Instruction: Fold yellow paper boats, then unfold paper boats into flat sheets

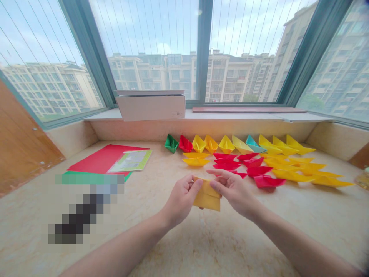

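Left grip [181, 200], right grip [235, 188], folded yellow paper [206, 198] between them

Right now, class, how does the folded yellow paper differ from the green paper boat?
The yellow paper is flat and roughly rectangular; the green boat stands peaked and boat-shaped. The yellow paper is held between the left hand and right hand; the green boat sits on the counter. Both are folded paper.

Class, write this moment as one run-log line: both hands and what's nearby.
Left hand: folded yellow paper | Right hand: same paper | Nearby: red origami boats, yellow origami boats
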A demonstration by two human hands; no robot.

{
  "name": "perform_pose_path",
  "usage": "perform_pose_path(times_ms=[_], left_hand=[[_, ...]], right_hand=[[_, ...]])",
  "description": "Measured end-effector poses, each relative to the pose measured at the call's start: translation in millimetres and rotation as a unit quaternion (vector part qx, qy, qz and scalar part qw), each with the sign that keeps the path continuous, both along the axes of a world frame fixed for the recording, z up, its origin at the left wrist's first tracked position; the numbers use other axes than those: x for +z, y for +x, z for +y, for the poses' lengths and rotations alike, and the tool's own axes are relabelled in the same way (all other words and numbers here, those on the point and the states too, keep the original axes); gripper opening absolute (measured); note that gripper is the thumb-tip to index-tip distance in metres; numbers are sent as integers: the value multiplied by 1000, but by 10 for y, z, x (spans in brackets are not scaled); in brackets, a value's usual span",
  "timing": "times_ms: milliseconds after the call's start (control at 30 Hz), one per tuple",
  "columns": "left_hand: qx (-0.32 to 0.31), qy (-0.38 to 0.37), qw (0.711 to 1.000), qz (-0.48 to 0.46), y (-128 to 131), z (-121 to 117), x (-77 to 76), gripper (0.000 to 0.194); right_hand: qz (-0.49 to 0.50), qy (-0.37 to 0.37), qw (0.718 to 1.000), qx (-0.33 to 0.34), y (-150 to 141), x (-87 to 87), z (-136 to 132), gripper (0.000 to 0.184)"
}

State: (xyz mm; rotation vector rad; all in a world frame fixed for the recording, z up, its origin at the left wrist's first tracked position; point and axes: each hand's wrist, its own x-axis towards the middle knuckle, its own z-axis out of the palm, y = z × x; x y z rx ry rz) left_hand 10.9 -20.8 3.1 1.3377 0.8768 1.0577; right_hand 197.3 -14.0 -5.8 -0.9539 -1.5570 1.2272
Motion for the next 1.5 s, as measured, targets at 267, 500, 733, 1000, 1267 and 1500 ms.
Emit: perform_pose_path(times_ms=[267,500,733,1000,1267,1500], left_hand=[[13,-2,1000,14,-33,74,-47,42],[-12,7,1000,17,-31,51,-28,40],[-57,3,998,23,-22,29,-36,30],[-122,1,991,61,-16,3,-104,22],[-106,4,994,26,-11,-12,-53,36],[-99,-7,995,33,-2,-4,-98,38]], right_hand=[[-127,168,977,6,-10,17,-80,36],[7,59,998,26,-36,7,-48,27],[98,-13,995,-8,-10,45,8,31],[49,30,998,-35,-17,25,5,30],[-22,100,994,-35,-70,61,-124,26],[-93,158,979,-88,-55,53,-145,21]])
